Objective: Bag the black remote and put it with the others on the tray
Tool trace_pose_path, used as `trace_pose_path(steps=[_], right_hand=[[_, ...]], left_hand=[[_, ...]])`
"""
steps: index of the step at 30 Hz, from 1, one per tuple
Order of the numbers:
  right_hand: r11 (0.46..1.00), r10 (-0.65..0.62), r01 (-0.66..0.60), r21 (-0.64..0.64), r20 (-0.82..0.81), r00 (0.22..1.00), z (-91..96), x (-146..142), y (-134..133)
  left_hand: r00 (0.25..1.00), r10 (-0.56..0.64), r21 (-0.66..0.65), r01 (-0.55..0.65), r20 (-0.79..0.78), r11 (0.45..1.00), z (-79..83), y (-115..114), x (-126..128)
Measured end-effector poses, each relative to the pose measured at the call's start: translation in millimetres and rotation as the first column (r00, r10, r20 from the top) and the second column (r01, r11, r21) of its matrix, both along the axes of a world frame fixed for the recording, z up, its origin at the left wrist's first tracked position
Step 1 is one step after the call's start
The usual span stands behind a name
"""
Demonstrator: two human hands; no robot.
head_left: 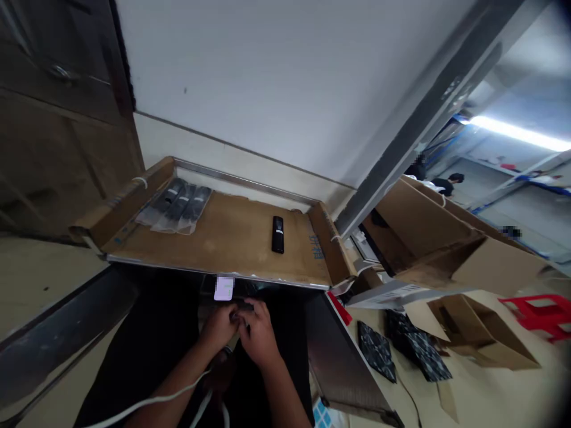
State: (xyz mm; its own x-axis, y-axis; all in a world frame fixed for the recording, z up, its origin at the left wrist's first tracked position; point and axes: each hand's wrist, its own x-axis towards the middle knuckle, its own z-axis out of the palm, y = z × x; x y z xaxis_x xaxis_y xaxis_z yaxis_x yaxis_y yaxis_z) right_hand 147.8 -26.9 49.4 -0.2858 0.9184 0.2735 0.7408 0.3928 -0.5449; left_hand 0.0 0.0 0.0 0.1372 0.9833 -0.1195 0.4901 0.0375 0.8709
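Note:
Low in front of my lap, just below the front edge of the cardboard-lined tray point(236, 238), my left hand point(219, 327) and my right hand point(259, 331) meet. Fingers of both are closed around a small dark object point(243, 306), mostly covered, whose kind I cannot make out. Just above them shows a small pale lit rectangle point(223, 289), partly blurred. A black remote control point(277, 235) lies on the cardboard to the right. At the left end of the tray rest dark remotes in clear plastic bags point(181, 205), side by side.
Raised cardboard sides point(332, 241) border the tray, with a white wall point(267, 77) behind. A white cord point(165, 397) crosses my left forearm. To the right are a large open carton point(423, 238), another box point(486, 333), black patterned bags point(419, 348) and a red stool point(537, 315).

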Motion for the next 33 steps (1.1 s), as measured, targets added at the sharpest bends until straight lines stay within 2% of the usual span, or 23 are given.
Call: trace_pose_path(steps=[2, 4, 6, 9, 12, 14, 16, 17, 19, 21, 23, 25, 28, 33], right_hand=[[1.0, -0.024, 0.024, -0.02, 0.009, 1.0, 0.0, 0.9, -1.5], [0.997, -0.076, 0.076, -0.017, 0.01, 0.997, -1.4, 2.5, -1.9], [0.988, -0.156, 0.156, 0.002, -0.014, 0.988, -4.0, 5.6, -0.9], [0.96, -0.28, 0.28, -0.02, -0.124, 0.952, -7.4, 13.9, 3.3], [0.888, -0.459, 0.435, -0.149, -0.285, 0.841, -8.6, 22.2, 8.8], [0.798, -0.602, 0.5, -0.336, -0.448, 0.661, -9.2, 22.6, 10.7], [0.719, -0.692, 0.436, -0.541, -0.614, 0.38, -10.5, 16.1, 8.6], [0.703, -0.703, 0.366, -0.61, -0.673, 0.229, -11.6, 10.2, 5.4], [0.698, -0.696, 0.221, -0.681, -0.718, -0.012, -14.4, -5.0, -5.1], [0.684, -0.712, 0.095, -0.723, -0.69, -0.129, -17.4, -21.3, -18.8], [0.643, -0.759, 0.0, -0.766, -0.637, -0.134, -19.6, -34.2, -32.1], [0.601, -0.799, -0.043, -0.798, -0.598, -0.07, -20.3, -41.2, -42.2], [0.577, -0.816, -0.018, -0.816, -0.578, 0.018, -18.5, -40.3, -51.3], [0.61, -0.793, 0.094, -0.787, -0.606, 0.069, -14.4, -24.3, -63.4]], left_hand=[[0.999, -0.02, 0.021, 0.02, -0.028, 1.0, 2.4, -2.1, 1.7], [1.0, 0.016, 0.077, -0.017, 0.019, 0.997, 2.9, -3.5, 3.2], [0.991, 0.08, 0.132, -0.093, 0.105, 0.987, 1.3, -3.5, 3.7], [0.962, 0.189, 0.128, -0.216, 0.197, 0.968, -2.9, -0.9, 2.2], [0.889, 0.388, 0.042, -0.409, 0.243, 0.911, -4.6, 1.2, 0.4], [0.857, 0.453, -0.134, -0.433, 0.246, 0.891, -3.2, -0.5, 1.5], [0.838, 0.456, -0.4, -0.324, 0.299, 0.858, -0.3, -4.6, 5.5], [0.809, 0.464, -0.522, -0.238, 0.36, 0.819, 1.5, -6.9, 8.3], [0.681, 0.516, -0.662, -0.06, 0.52, 0.747, 5.6, -10.1, 13.9], [0.487, 0.565, -0.669, 0.054, 0.666, 0.742, 9.8, -9.9, 17.1], [0.307, 0.598, -0.639, 0.048, 0.741, 0.768, 13.6, -6.5, 15.8], [0.192, 0.61, -0.614, -0.042, 0.769, 0.788, 16.6, -1.3, 9.9], [0.108, 0.613, -0.592, -0.175, 0.783, 0.787, 20.2, 7.2, -3.6], [0.022, 0.644, -0.608, -0.307, 0.765, 0.732, 30.3, 17.3, -25.0]])
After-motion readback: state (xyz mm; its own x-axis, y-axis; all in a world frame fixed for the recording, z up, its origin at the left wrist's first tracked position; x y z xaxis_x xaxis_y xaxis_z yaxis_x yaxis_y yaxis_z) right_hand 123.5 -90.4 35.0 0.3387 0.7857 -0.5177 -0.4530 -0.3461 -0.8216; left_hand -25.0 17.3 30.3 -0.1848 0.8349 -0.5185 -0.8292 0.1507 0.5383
